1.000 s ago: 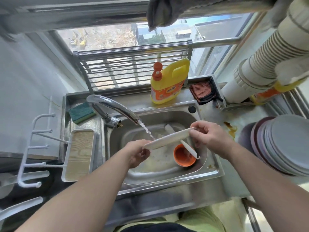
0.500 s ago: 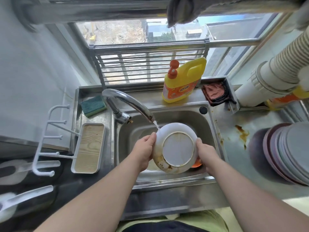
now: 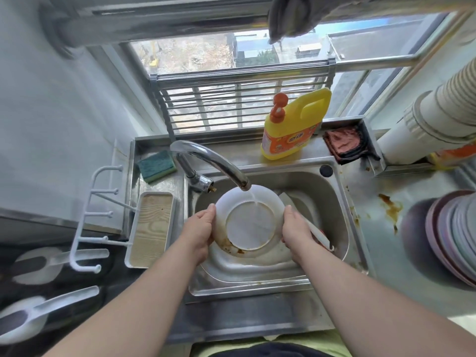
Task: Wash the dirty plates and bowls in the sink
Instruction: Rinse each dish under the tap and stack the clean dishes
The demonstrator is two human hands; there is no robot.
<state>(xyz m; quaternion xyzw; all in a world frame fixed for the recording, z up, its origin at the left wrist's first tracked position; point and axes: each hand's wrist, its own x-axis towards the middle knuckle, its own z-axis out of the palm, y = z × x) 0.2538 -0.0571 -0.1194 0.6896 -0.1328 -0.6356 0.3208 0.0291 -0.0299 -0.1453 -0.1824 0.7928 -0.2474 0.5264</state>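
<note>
A white plate (image 3: 251,222) with brown sauce stains near its lower rim is held face up over the steel sink (image 3: 332,202). My left hand (image 3: 199,231) grips its left edge and my right hand (image 3: 296,229) grips its right edge. Water runs from the curved tap (image 3: 211,161) onto the plate's upper right part. Behind my right hand, other white dishes (image 3: 293,199) lie in the basin, and a sliver of an orange bowl (image 3: 320,237) shows, mostly hidden.
A yellow detergent bottle (image 3: 293,127) stands behind the sink, a green sponge (image 3: 156,166) at the back left, a red cloth (image 3: 343,145) at the back right. A stack of plates (image 3: 453,235) sits on the stained right counter. A wooden-bottomed tray (image 3: 150,230) lies left.
The plate went from edge-on to facing up and moved under the tap; water now runs onto it. Both hands shifted to its left and right rim.
</note>
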